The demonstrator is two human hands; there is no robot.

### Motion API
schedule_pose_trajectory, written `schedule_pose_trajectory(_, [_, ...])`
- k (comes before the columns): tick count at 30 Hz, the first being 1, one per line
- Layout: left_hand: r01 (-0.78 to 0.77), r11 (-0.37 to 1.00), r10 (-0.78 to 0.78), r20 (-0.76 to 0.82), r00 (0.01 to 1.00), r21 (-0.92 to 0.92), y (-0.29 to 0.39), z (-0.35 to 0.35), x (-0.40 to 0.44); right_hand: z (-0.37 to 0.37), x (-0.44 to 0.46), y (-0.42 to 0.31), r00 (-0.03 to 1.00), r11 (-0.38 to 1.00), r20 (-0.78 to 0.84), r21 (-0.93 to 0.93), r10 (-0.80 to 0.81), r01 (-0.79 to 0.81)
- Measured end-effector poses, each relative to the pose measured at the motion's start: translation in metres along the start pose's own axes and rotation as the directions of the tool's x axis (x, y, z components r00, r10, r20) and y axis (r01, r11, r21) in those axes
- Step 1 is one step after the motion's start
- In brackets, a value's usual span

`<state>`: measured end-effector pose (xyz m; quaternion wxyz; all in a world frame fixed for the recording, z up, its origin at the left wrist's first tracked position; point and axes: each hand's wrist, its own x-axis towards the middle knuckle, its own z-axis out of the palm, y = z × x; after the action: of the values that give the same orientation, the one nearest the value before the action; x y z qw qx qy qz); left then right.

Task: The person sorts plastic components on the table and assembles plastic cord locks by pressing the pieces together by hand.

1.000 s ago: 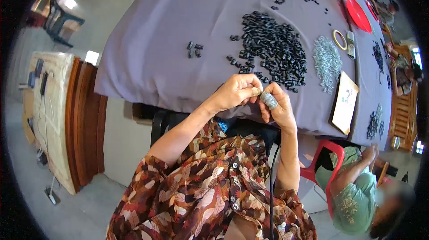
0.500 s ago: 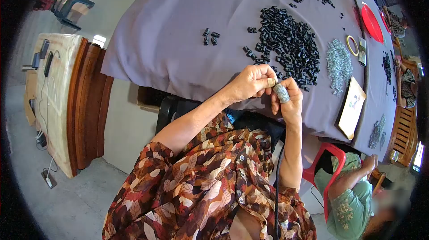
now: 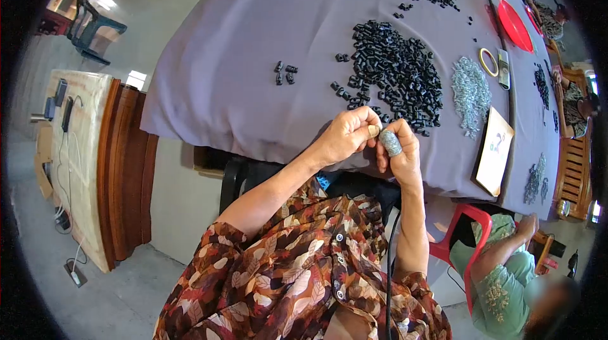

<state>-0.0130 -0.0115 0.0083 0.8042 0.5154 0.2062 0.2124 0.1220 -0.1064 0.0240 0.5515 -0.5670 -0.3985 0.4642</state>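
Note:
Over the front edge of the cloth-covered table, my left hand and my right hand meet fingertip to fingertip. Thumb and fingers of the left are pinched together; a tan patch shows at the thumb tip. On the right hand a grey, speckled, rounded wrap or sleeve appears to sit around a digit, and the other fingers are curled. Whatever is pinched between the hands is too small and hidden to name. Just beyond them lies a large heap of small black cylindrical parts. Several similar black parts lie apart at left.
A pile of small clear or silvery pieces lies right of the black heap, near a board, a yellow ring and a red tray. Another person in green sits at right by a red chair.
The camera view has shifted slightly, so the table things appear a little further left. Both hands stay together, still pinching in nearly the same pose.

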Motion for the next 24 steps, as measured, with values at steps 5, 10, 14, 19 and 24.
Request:
schedule_pose_trajectory(5, [-0.030,0.999,0.030,-0.003,1.000,0.037,0.001,0.001,-0.003,-0.001,-0.001,-0.004,0.996,0.996,-0.001,0.011,0.089,-0.089])
schedule_pose_trajectory(10, [-0.032,0.999,0.031,0.034,0.999,0.028,0.002,-0.003,-0.005,-0.004,-0.002,-0.003,0.989,0.990,0.023,-0.024,0.143,-0.142])
schedule_pose_trajectory(14, [-0.037,0.998,0.036,0.028,0.999,0.056,0.004,-0.002,-0.005,-0.001,-0.002,-0.003,0.990,0.990,0.004,-0.022,0.140,-0.140])
schedule_pose_trajectory(19, [-0.103,0.987,0.101,0.020,0.995,0.125,0.002,-0.001,-0.004,0.001,-0.003,-0.005,0.993,0.989,-0.001,-0.096,0.116,-0.115])
schedule_pose_trajectory(24, [-0.054,0.994,0.057,-0.023,0.998,0.098,0.004,0.002,-0.005,0.003,-0.002,-0.002,0.992,0.992,-0.035,-0.047,0.117,-0.119])
